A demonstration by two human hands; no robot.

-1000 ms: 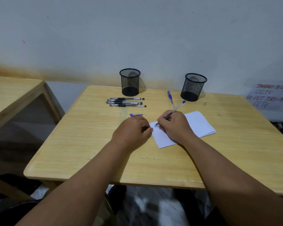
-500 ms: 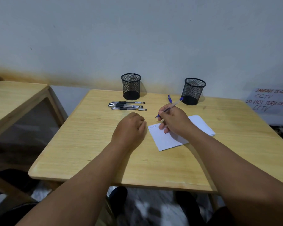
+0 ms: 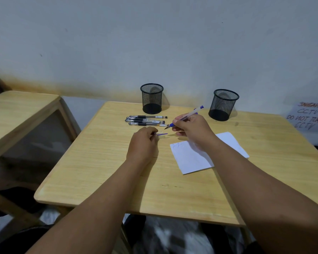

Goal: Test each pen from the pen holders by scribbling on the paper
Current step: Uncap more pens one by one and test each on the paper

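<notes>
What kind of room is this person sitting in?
Probably a plain office or study room: light wooden table, two black mesh pen holders by a bare wall, and a handwritten CCTV notice on the right.

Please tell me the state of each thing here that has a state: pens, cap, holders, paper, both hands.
Blue pen: uncapped, in the right hand, tip off the paper.
Cap: off the pen, pinched by the left hand.
Black pens: capped, lying flat in a row.
Left holder: upright, looks empty.
Right holder: upright, looks empty.
Paper: flat, a small blue scribble in one corner.
</notes>
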